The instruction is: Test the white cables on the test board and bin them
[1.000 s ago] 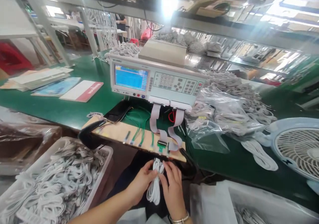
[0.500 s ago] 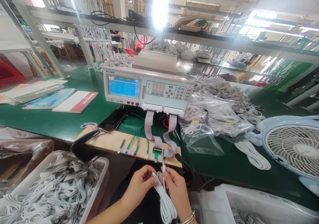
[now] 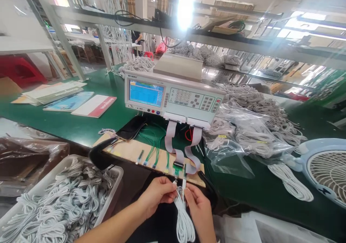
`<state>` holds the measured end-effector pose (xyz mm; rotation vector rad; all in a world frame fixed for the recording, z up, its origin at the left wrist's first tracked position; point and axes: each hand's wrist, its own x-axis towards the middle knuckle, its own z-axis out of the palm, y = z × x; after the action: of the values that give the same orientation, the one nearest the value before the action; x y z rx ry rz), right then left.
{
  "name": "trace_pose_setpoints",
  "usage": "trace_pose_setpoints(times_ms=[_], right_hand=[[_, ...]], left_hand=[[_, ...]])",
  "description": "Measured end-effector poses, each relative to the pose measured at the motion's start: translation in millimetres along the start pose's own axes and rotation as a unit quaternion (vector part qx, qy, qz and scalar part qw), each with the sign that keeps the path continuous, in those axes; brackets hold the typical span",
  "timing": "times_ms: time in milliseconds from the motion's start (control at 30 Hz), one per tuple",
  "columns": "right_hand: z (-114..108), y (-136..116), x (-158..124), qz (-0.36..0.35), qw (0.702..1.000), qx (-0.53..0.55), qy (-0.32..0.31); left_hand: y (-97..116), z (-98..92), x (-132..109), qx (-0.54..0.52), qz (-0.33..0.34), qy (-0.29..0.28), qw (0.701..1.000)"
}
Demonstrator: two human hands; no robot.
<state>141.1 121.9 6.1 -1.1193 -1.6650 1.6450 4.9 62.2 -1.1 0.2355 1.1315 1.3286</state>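
Table edge [image 3: 240,190] near hands [image 3: 158,194] and cable [image 3: 185,223]

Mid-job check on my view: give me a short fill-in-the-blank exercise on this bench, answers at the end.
1. The screen of the tester glows mostly ____.
2. Between the left hand and right hand hangs a coiled cable coloured ____.
3. A fan stands at the picture's ____ edge.
4. Flat ribbon cables hanging from the tester's front number ____.

Missing words: blue; white; right; two.
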Motion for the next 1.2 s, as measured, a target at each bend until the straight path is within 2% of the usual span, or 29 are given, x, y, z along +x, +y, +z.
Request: trace_pose_setpoints(times_ms=[200, 467, 600, 767, 900, 1067, 1200], right_hand=[[-9, -1, -12, -0.007, 0.999, -0.047, 0.006], [-7, 7, -11, 0.025, 0.998, 0.056, -0.001], [-8, 11, -7, 0.009, 0.999, 0.038, 0.014], [-8, 18, -4, 0.051, 0.996, 0.075, 0.024], [-8, 12, -4, 0.071, 0.993, 0.095, 0.015], [-7, 6, -3, 0.068, 0.992, 0.104, 0.003], [-6, 11, 2, 0.094, 0.985, 0.145, 0.010]], left_hand=[[-11, 16.3, -1, -0.080, 0.065, 0.076, 0.992], [-7, 14.0, -4, -0.056, 0.048, 0.044, 0.996], [-12, 17.8, -1, -0.068, 0.053, 0.069, 0.994], [-20, 22.0, -4, -0.110, 0.095, 0.084, 0.986], [-22, 23.2, -5, -0.103, 0.104, 0.092, 0.985], [-22, 19.1, 1, -0.120, 0.118, 0.083, 0.982], [-10, 10.9, 2, -0.074, 0.054, 0.026, 0.995]])
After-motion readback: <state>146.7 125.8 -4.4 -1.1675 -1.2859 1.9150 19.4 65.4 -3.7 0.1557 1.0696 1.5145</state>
